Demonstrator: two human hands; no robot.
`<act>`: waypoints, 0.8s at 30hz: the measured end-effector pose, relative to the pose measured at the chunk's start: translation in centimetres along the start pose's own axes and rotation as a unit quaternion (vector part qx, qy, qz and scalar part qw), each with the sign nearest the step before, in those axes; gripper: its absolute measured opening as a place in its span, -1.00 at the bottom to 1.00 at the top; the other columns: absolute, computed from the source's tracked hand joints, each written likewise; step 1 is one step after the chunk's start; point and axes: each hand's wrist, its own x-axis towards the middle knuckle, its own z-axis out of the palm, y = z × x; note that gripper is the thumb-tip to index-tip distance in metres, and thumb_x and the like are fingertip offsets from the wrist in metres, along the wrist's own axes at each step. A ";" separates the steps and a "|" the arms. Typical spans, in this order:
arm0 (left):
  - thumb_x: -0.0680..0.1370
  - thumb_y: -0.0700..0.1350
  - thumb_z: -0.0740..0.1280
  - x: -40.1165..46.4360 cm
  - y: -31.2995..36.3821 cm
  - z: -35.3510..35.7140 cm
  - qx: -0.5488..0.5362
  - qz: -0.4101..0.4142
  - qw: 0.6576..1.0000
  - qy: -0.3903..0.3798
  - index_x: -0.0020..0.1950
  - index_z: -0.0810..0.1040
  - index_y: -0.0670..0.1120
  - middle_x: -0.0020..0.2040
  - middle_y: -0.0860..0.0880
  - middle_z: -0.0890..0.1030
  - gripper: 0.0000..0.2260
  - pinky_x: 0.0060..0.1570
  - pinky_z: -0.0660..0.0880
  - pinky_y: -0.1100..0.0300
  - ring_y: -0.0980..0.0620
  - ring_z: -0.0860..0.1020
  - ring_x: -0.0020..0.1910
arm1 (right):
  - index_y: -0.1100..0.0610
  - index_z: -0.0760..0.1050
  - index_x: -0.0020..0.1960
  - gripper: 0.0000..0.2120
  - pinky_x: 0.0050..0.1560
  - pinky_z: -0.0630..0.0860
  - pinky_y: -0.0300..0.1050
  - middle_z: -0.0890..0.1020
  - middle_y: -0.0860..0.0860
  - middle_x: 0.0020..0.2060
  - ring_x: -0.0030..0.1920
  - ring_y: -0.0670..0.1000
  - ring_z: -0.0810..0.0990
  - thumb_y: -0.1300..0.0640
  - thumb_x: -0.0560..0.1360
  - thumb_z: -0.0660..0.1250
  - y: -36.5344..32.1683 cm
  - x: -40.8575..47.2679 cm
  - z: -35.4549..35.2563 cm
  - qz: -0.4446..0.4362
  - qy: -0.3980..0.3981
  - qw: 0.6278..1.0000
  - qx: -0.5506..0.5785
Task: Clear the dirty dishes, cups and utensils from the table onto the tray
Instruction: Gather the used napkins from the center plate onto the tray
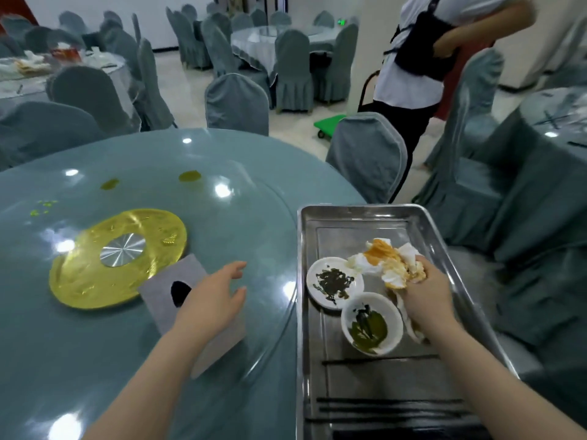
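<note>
Gripping a wad of orange-stained napkins [389, 265], the right hand [428, 295] is holding it over the steel tray [355, 217] at the table's [222, 154] three o'clock edge. The left hand [211, 301] is hovering released, fingers spread, above a grey card [158, 290]. A white saucer [333, 282] and white bowl [371, 323] are sitting on the tray, with black chopsticks [381, 360] lying toward six o'clock.

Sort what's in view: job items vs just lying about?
Job: metal tray; small plate; bowl; black chopsticks; stained napkins, gripped by right hand; left hand.
Lying about: gold disc; grey tissue box; chairs.
</note>
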 end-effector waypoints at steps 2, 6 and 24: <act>0.57 -0.11 0.29 0.7 0.6 0.7 -0.004 0.004 1.000 -0.006 0.42 0.38 0.01 0.30 0.04 0.54 -0.59 0.19 0.36 0.17 0.00 0.51 0.24 | -0.15 0.58 -0.19 -0.73 -0.32 0.47 -0.17 0.65 -0.19 -0.32 -0.26 -0.06 0.59 0.24 0.43 0.38 0.1 1.0 -0.2 0.003 0.012 1.000 0.007; 0.55 -0.12 0.31 2.6 1.5 2.0 0.003 0.006 1.000 -0.014 0.41 0.40 0.00 0.28 0.03 0.55 -0.59 0.22 0.31 0.20 0.00 0.49 0.28 | -0.28 0.56 -0.19 -0.65 -0.29 0.49 -0.19 0.63 -0.26 -0.31 -0.24 -0.09 0.59 0.22 0.45 0.35 0.6 3.2 0.1 0.029 0.015 0.999 0.017; 0.53 -0.17 0.35 9.1 -0.7 5.4 0.007 -0.070 0.997 -0.031 0.34 0.48 -0.08 0.32 -0.01 0.52 -0.63 0.28 0.26 0.27 0.05 0.45 0.33 | -0.01 0.55 -0.03 -0.84 -0.49 0.34 -0.23 0.61 -0.12 -0.26 -0.29 -0.10 0.56 0.17 0.42 0.44 4.9 17.4 10.8 0.068 -0.099 0.987 -0.106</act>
